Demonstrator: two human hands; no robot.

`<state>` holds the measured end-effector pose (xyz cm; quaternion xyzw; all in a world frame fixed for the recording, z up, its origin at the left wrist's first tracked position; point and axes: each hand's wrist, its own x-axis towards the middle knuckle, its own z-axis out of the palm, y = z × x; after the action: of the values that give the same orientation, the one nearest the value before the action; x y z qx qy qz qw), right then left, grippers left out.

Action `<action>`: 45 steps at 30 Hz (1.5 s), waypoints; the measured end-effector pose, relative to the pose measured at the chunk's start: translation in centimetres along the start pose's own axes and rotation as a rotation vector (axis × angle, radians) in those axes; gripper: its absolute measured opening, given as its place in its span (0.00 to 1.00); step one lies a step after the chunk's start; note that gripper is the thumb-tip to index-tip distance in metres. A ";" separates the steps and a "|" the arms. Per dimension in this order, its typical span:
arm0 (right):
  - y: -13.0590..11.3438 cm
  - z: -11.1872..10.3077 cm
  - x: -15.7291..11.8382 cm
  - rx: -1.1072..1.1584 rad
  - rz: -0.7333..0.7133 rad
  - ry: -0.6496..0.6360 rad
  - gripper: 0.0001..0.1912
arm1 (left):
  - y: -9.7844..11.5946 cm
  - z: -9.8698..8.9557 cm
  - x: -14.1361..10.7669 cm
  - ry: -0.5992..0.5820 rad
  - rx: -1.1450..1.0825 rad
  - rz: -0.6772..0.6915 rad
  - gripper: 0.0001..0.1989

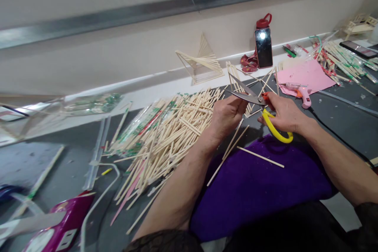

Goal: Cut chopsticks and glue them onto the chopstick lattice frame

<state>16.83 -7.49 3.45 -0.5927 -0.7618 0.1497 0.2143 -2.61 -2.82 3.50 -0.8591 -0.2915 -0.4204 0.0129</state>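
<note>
My right hand (282, 112) is closed on scissors with yellow and orange handles (277, 128). Their blades point left and stand apart, just over the fingers of my left hand (226, 116). That hand is closed, and what its fingers pinch is too hidden to name. Beyond the hands, thin wooden sticks (267, 80) lie crossed. A large pile of wooden sticks (171, 138) lies to the left of my left hand. Several loose sticks, one of them alone (260, 156), rest on or over the purple cloth (236, 204) below my hands.
A stick model (203, 61) and an upright phone (263, 47) stand by the wall. At right are a pink glue gun (305, 96), its black cable, pink foam (310, 73) and wrapped sticks (345, 63). A magenta device (63, 220) with a cable sits at lower left.
</note>
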 end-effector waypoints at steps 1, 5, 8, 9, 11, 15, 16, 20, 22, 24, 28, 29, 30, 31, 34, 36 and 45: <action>0.0 0.0 0.0 0.004 0.001 0.001 0.27 | 0.0 0.0 0.0 -0.004 -0.008 -0.011 0.16; 0.1 0.2 0.0 0.002 -0.010 0.020 0.26 | 0.1 0.0 0.1 -0.041 -0.027 -0.073 0.17; 0.0 0.2 0.1 -0.015 -0.001 0.018 0.25 | 0.1 0.0 0.1 -0.049 -0.052 -0.101 0.18; 0.0 0.2 0.1 -0.021 0.007 0.012 0.25 | 0.0 0.0 0.1 -0.050 -0.063 -0.108 0.18; -0.1 0.2 0.1 -0.032 0.021 0.006 0.24 | 0.1 0.0 0.1 -0.053 -0.094 -0.124 0.18; -0.2 0.2 0.1 -0.054 0.026 0.012 0.25 | 0.1 0.2 0.2 -0.058 -0.194 -0.201 0.15; -0.2 0.2 0.2 -0.055 0.029 0.022 0.26 | 0.0 0.2 0.2 -0.043 -0.231 -0.236 0.12; -0.1 0.5 0.3 -0.013 0.062 0.046 0.28 | -0.3 0.6 0.1 0.044 -0.372 -0.387 0.05; 0.1 0.7 0.4 0.002 0.061 0.052 0.29 | -0.3 0.7 0.1 0.038 -0.414 -0.412 0.06; 0.3 0.9 0.5 0.004 0.033 0.071 0.30 | -0.3 0.7 0.0 0.035 -0.426 -0.407 0.09; 0.5 0.8 0.5 0.033 -0.022 0.093 0.33 | -0.2 0.6 -0.2 0.026 -0.406 -0.390 0.13; 0.5 0.8 0.5 0.042 -0.027 0.092 0.33 | -0.1 0.6 -0.2 0.013 -0.402 -0.386 0.14; 0.5 0.8 0.5 0.051 -0.028 0.092 0.33 | -0.1 0.6 -0.2 -0.004 -0.398 -0.381 0.16; 0.5 0.8 0.5 0.057 -0.026 0.090 0.32 | -0.1 0.6 -0.3 -0.017 -0.390 -0.375 0.17; 0.4 0.8 0.5 0.070 -0.021 0.082 0.32 | -0.1 0.4 -0.2 -0.054 -0.352 -0.349 0.21; 0.5 0.8 0.5 0.076 -0.023 0.072 0.32 | -0.2 0.2 -0.1 -0.082 -0.318 -0.319 0.23; 0.2 0.6 0.2 0.072 -0.003 0.002 0.26 | -0.2 -0.3 0.2 -0.092 -0.157 -0.134 0.25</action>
<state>16.71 -7.24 2.87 -0.5835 -0.7568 0.1758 0.2365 -2.84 -2.68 3.78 -0.8545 -0.3147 -0.4021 -0.0959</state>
